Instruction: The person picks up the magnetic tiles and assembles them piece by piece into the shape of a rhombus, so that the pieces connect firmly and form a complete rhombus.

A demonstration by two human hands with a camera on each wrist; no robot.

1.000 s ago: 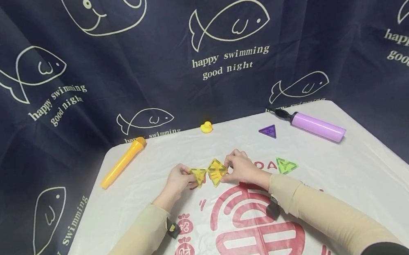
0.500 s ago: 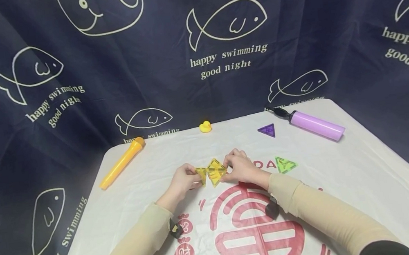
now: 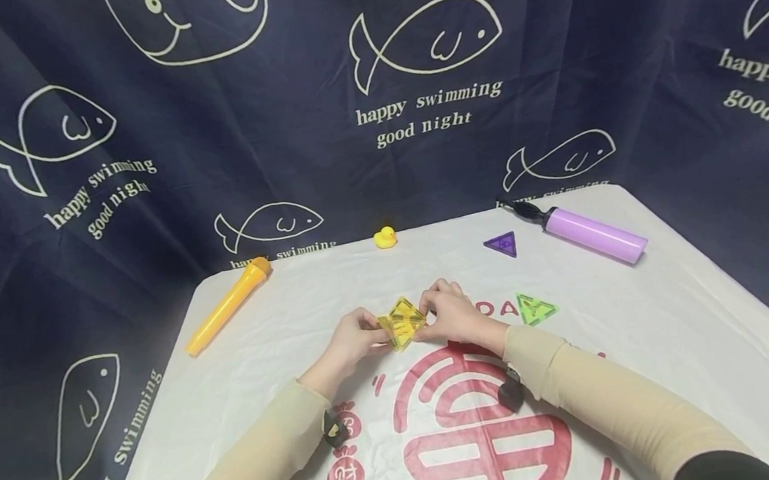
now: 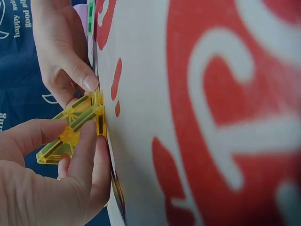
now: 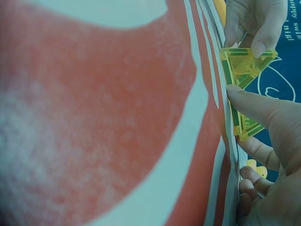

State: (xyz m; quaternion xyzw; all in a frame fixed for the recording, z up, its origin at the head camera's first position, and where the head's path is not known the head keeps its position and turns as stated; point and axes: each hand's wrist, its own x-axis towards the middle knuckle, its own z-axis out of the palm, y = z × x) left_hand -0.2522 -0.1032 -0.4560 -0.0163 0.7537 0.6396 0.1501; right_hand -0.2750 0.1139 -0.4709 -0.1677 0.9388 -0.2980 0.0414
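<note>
My left hand [image 3: 355, 335] pinches a translucent yellow triangular magnetic tile [image 4: 81, 121] between thumb and fingers. It is held tilted against a group of other yellow magnetic tiles [image 3: 406, 321] on the tabletop, which looks diamond-shaped from above. On the group's right side my right hand [image 3: 453, 314] grips it with thumb and fingers, as the right wrist view shows at the yellow tiles [image 5: 243, 70]. Overlapping see-through edges make it hard to tell how the pieces join. Fingers partly hide the left tile.
A green triangular tile [image 3: 536, 309] lies right of my right hand. Farther back are a purple triangular tile [image 3: 502, 245], a purple hand pump [image 3: 592, 234] and a yellow rubber duck [image 3: 385, 237]. An orange toy microphone [image 3: 229, 305] lies at left. A dark curtain [image 3: 279, 157] hangs behind the table.
My left hand has moved right with its yellow tile, closing the gap to the yellow tile group. The right hand has stayed in place, gripping that group.
</note>
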